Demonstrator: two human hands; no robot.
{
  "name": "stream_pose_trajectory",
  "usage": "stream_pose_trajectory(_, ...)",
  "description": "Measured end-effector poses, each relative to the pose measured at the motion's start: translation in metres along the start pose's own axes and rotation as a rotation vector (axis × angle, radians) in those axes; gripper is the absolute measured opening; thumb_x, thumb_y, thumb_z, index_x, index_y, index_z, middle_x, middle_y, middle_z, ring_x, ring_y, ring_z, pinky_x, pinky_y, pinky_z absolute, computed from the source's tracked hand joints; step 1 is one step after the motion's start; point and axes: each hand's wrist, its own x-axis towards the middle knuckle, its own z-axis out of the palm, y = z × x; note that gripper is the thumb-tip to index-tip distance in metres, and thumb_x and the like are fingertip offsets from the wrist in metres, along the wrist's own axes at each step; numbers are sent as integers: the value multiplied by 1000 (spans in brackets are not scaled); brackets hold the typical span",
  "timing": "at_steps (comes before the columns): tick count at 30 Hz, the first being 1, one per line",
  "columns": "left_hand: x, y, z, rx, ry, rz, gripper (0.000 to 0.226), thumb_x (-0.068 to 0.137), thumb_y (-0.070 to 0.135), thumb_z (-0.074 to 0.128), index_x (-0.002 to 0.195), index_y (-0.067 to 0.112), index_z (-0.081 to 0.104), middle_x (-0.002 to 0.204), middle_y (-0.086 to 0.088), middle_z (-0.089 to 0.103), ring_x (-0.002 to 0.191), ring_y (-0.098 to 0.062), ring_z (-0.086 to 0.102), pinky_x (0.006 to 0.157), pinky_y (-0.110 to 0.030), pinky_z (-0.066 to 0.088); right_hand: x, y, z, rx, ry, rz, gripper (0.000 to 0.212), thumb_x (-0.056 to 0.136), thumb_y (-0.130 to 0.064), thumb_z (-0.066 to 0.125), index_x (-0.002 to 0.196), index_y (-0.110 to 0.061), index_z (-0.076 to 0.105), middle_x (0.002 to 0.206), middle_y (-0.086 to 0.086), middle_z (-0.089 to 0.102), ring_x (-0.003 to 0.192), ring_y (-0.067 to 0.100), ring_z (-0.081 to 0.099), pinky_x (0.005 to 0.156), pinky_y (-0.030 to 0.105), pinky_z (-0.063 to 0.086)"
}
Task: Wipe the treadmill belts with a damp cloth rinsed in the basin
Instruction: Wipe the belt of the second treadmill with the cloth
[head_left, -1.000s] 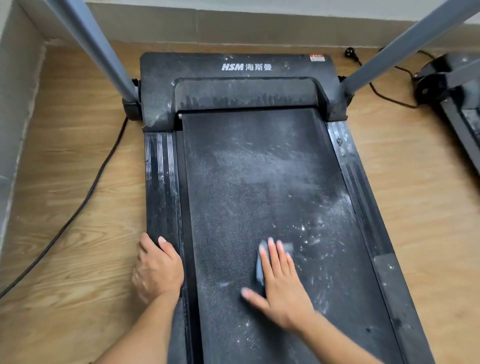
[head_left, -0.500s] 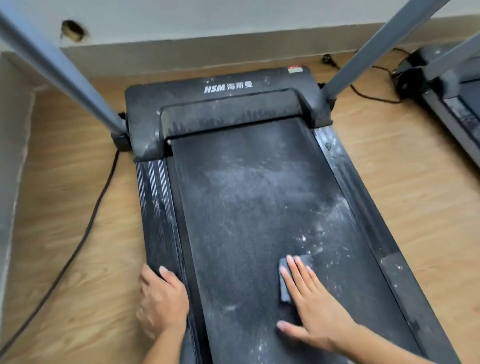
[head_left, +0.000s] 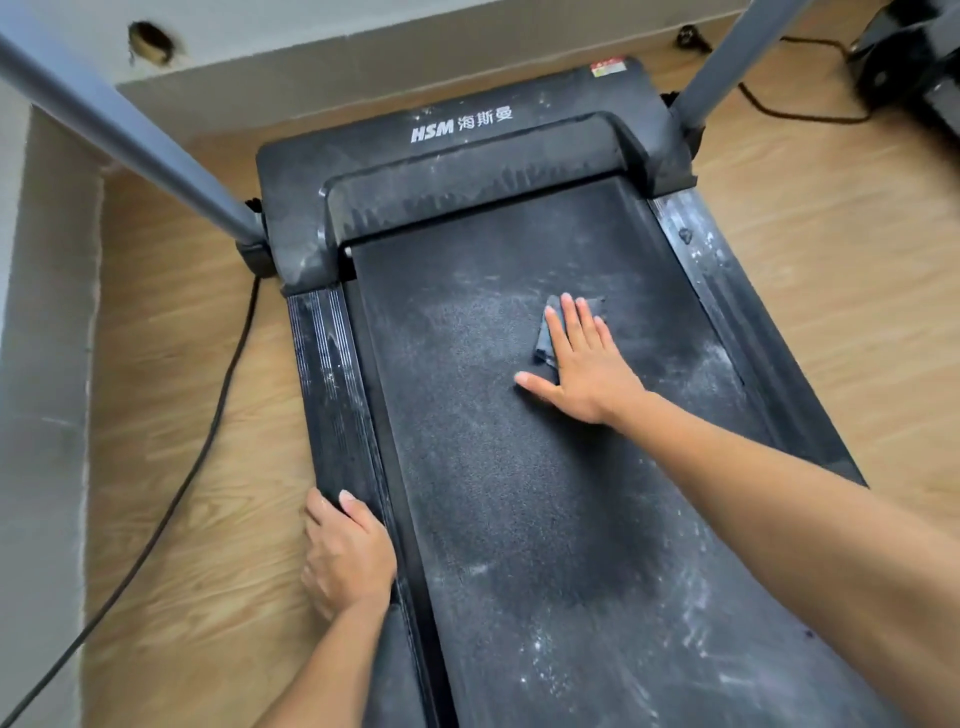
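A black treadmill belt (head_left: 467, 441), dusted with pale streaks, runs up the middle of the head view. My right hand (head_left: 584, 364) lies flat with straight fingers on a folded dark grey cloth (head_left: 545, 340), pressing it onto the upper middle of the belt. Most of the cloth is hidden under my palm and fingers. My left hand (head_left: 345, 553) rests on the treadmill's left side rail (head_left: 327, 364), its fingers curved over the rail's outer edge. No basin is in view.
Two grey uprights (head_left: 130, 140) rise from the treadmill's front corners. A black cable (head_left: 208, 415) trails over the wooden floor on the left. A second treadmill (head_left: 914, 67) stands at the top right. A wall with a hole (head_left: 150, 39) runs behind.
My right hand has slid the cloth up the belt, away from me and toward the motor cover. My left hand has stayed on the side rail. The camera has leaned forward.
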Motion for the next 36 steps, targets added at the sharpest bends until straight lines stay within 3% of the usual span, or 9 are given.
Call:
stream_pose_trajectory(4, -5, -10, -2, 86, -33, 274, 60, 107, 31, 44, 160, 8, 31, 171, -13, 24, 148, -41, 36, 111, -61, 37, -151, 27, 52, -8, -85, -97, 114, 91, -91, 21, 165, -12, -14, 171, 12, -28, 158, 29, -25, 131, 48, -1)
stream_pose_trajectory(8, -15, -7, -1, 222, -107, 371, 77, 105, 55, 41, 167, 14, 19, 177, -1, -2, 163, -31, 6, 110, -65, 40, -282, 40, 94, -71, -183, -124, 111, 93, -85, 42, 163, -1, 25, 174, 20, 5, 157, 42, 22, 122, 49, 17)
stream_pose_trajectory(10, -14, -5, -1, 235, -98, 367, 78, 105, 58, 37, 167, 14, 19, 177, -2, -2, 162, -33, 8, 106, -65, 43, -267, 38, 95, -57, -196, -102, 111, 93, -86, 40, 165, -4, 20, 175, 17, -1, 160, 40, 14, 125, 48, 9)
stream_pose_trajectory(14, -15, -3, 0, 271, -101, 367, 77, 102, 53, 34, 167, 14, 21, 177, -4, 3, 160, -37, 13, 103, -65, 44, -118, 20, 43, -13, -43, 30, 116, 89, -93, 25, 165, -15, -15, 169, 10, -31, 156, 28, -32, 128, 45, -16)
stream_pose_trajectory(20, -16, 0, -2, 239, -99, 355, 65, 106, 34, 44, 165, 15, 25, 177, -2, 6, 158, -40, 19, 101, -68, 45, 12, 32, -19, -4, -52, 29, 120, 84, -97, 17, 165, -14, -16, 170, 12, -28, 156, 28, -30, 130, 50, -9)
stream_pose_trajectory(24, -16, 2, -4, 242, -119, 354, 71, 101, 44, 35, 165, 15, 24, 177, -2, 5, 157, -40, 19, 102, -69, 44, -120, 62, 30, -34, -70, -88, 115, 91, -91, 27, 166, -12, -12, 171, 13, -25, 158, 29, -25, 131, 50, -1)
stream_pose_trajectory(29, -17, 1, -5, 228, -112, 360, 71, 100, 42, 34, 165, 13, 26, 177, -5, 7, 157, -41, 19, 100, -70, 44, -272, 80, 85, -71, -180, -69, 110, 95, -83, 41, 165, -2, 17, 174, 19, -2, 158, 44, 16, 124, 50, 12)
stream_pose_trajectory(33, -15, 3, -2, 232, -104, 366, 70, 101, 41, 35, 164, 12, 26, 176, -7, 9, 157, -42, 20, 99, -71, 43, -155, 56, 51, 34, -45, 91, 116, 91, -89, 29, 166, -11, -12, 171, 13, -27, 158, 31, -26, 128, 44, -15)
stream_pose_trajectory(36, -16, 2, -3, 234, -114, 366, 70, 101, 42, 35, 164, 13, 25, 176, -7, 9, 157, -42, 20, 101, -71, 42, -35, 62, -5, 27, -8, 122, 118, 88, -93, 23, 165, -14, -18, 169, 12, -31, 154, 27, -35, 128, 49, -16)
